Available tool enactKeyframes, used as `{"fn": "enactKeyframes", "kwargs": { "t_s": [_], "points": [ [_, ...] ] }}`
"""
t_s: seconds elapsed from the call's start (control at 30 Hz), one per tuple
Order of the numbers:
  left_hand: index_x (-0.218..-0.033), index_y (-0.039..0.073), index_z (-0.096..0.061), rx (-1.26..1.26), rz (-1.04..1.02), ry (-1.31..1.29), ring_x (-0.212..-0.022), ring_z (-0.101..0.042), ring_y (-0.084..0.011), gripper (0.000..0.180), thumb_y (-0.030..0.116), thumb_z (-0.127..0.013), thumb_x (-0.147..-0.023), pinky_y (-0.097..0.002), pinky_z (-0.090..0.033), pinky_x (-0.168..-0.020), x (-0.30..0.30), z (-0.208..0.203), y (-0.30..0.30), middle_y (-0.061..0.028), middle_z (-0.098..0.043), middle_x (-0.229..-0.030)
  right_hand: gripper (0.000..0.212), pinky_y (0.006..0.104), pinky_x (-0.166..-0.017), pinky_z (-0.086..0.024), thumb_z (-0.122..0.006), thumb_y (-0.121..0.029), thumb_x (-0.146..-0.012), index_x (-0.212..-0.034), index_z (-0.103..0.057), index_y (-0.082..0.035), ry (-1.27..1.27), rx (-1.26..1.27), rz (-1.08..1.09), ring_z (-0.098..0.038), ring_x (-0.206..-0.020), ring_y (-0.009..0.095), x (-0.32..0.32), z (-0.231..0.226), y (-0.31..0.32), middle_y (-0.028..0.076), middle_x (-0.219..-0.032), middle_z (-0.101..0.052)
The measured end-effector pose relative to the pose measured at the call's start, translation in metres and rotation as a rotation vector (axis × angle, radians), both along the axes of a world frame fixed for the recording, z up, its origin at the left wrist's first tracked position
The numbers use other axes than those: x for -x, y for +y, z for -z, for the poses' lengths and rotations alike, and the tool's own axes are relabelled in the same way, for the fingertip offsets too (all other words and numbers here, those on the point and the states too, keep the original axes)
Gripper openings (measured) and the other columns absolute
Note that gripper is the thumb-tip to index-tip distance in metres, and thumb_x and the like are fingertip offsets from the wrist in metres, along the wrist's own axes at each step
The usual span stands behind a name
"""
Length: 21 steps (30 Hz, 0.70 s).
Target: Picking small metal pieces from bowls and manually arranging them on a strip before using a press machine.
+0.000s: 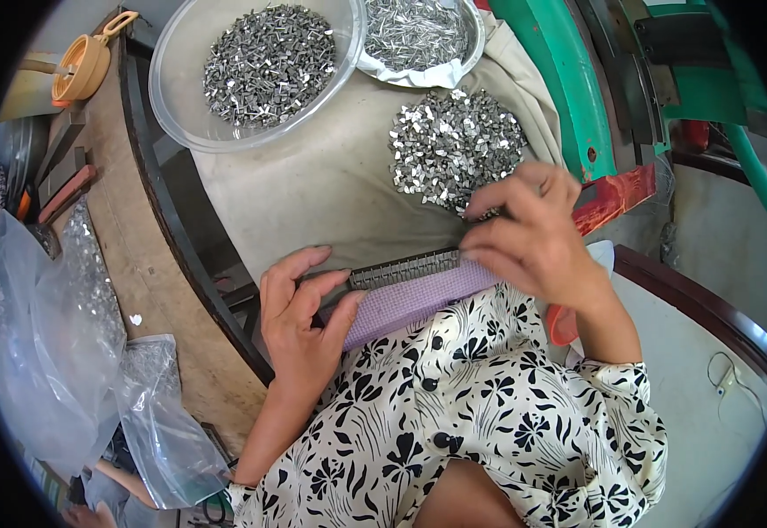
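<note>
A dark slotted metal strip (405, 269) lies along a block wrapped in purple woven cloth (414, 302), close against my body. My left hand (300, 308) has its thumb and forefinger closed around the strip's left end, with the other fingers raised. At the right end, my right hand (529, 233) is curled with thumb and fingertips brought together. Whatever small thing those fingertips hold is too blurred to name. Just beyond this hand is a loose pile of small shiny metal pieces (454, 145) on a beige cloth (313, 198).
A clear plastic bowl (177, 119) of small metal pieces stands at the far left of the cloth. Beside it sits a round dish (476, 53) of thin metal pins. Green machinery (546, 53) rises at the right. Plastic bags (45, 343) lie on the wooden bench (137, 220).
</note>
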<state>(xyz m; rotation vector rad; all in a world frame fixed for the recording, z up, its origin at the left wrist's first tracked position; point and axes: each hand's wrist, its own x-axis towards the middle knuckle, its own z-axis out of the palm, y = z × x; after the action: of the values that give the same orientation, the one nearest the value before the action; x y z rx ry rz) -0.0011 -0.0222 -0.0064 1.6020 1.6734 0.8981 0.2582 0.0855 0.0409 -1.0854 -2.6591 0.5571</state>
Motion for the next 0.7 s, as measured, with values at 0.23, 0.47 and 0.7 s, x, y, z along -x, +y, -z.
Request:
{"fn": "enactKeyframes", "kwargs": {
  "t_s": [0.23, 0.47, 0.7],
  "points": [
    [-0.093, 0.002, -0.071, -0.033, -0.027, 0.031, -0.105, -0.059, -0.0305, 0.028, 0.003, -0.083, -0.067, -0.0375, -0.048, -0.085, -0.004, -0.001, 0.001, -0.0134, -0.063, -0.116, 0.009, 0.0418, -0.084, -0.039, -0.078, -0.019, -0.074, -0.082, -0.076, -0.016, 0.106, -0.478, 0.112, -0.055, -0.098, 0.026, 0.028, 0.0, 0.082, -0.002, -0.089, -0.068],
    [-0.093, 0.002, -0.071, -0.036, -0.021, 0.029, -0.105, -0.058, -0.0311, 0.028, 0.004, -0.083, -0.067, -0.0376, -0.048, -0.085, -0.006, -0.002, 0.002, -0.0137, -0.063, -0.116, 0.013, 0.0443, -0.089, -0.038, -0.073, -0.025, -0.078, -0.083, -0.078, -0.014, -0.121, -0.282, 0.051, -0.053, -0.102, 0.028, 0.058, 0.015, 0.132, 0.005, -0.089, -0.067],
    [-0.093, 0.003, -0.071, -0.037, -0.012, 0.034, -0.105, -0.057, -0.032, 0.029, 0.005, -0.084, -0.067, -0.0387, -0.047, -0.085, -0.004, -0.001, 0.002, -0.0141, -0.062, -0.116, 0.012, 0.0449, -0.088, -0.039, -0.075, -0.022, -0.077, -0.083, -0.077, -0.012, -0.08, -0.24, 0.046, -0.058, -0.097, 0.028, 0.065, 0.022, 0.138, 0.005, -0.086, -0.07]
  ]
}}
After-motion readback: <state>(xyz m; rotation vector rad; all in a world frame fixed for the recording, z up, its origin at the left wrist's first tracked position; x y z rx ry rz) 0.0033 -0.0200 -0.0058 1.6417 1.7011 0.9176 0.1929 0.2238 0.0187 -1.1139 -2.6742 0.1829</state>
